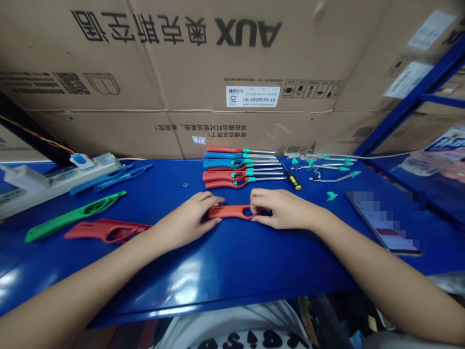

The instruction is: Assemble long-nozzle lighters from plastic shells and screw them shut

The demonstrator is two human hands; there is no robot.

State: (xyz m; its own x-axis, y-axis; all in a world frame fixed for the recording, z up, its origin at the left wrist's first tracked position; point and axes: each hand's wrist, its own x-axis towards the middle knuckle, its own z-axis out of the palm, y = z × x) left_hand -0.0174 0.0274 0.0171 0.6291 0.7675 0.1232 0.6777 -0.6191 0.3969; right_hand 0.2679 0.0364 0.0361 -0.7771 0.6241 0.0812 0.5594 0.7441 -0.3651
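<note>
Between my two hands, just above or on the blue table, is a red lighter casing (230,212) with a trigger loop at its right end. My left hand (194,216) grips the left end, thumb and fingers closed on it. At the loop end, my right hand (267,208) pinches the casing with bent fingers. Beyond them lies a row of red and blue long-necked lighters (223,175) with metal tubes pointing right. A yellow-and-black screwdriver (293,180) rests near the tube ends. To the left are a green casing (69,216) and red casings (105,230).
Blue casings (121,178) lie beside a white power strip (54,182). Metal tubes with teal parts (337,167) and a loose teal piece (331,196) are at the right, near a phone (385,225). A big cardboard sheet (174,87) stands behind the blue table (232,271).
</note>
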